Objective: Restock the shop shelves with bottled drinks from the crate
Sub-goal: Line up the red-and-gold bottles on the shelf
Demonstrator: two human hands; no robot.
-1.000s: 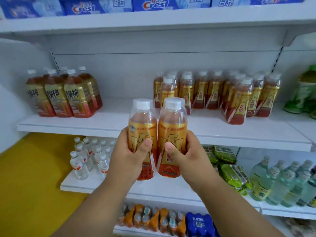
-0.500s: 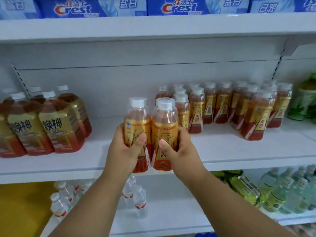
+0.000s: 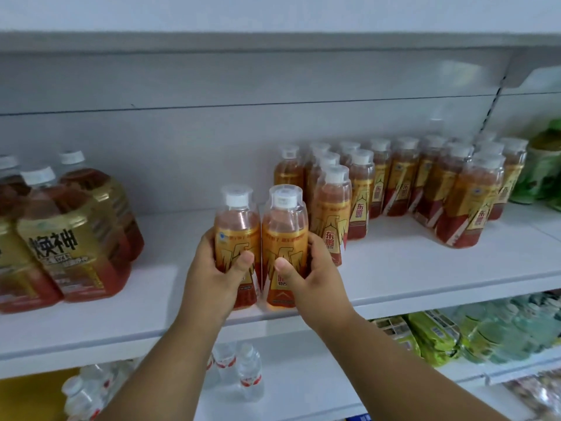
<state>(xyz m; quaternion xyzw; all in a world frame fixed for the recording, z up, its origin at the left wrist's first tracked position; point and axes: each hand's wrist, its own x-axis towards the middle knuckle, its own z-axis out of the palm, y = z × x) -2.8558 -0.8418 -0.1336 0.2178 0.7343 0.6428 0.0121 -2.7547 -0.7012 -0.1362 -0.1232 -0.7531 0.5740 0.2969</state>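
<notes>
Amber drink in clear plastic: two bottles held upright, side by side. The left hand (image 3: 212, 278) curls its fingers round the left bottle (image 3: 237, 238), thumb pressed on the label; the right hand (image 3: 312, 278) wraps the right bottle (image 3: 284, 241) likewise. Both bases sit at the front edge of the white shelf (image 3: 409, 268), probably so the pair can slide back together. Just beside them to the right stand the matching stocked bottles (image 3: 394, 183); larger tea bottles (image 3: 69, 238) stand well apart, left.

White metal shelving (image 3: 394, 268) with a pale grey back panel (image 3: 212, 132) fills the wall, a yellow surface (image 3: 27, 396) showing at the bottom-left corner.
</notes>
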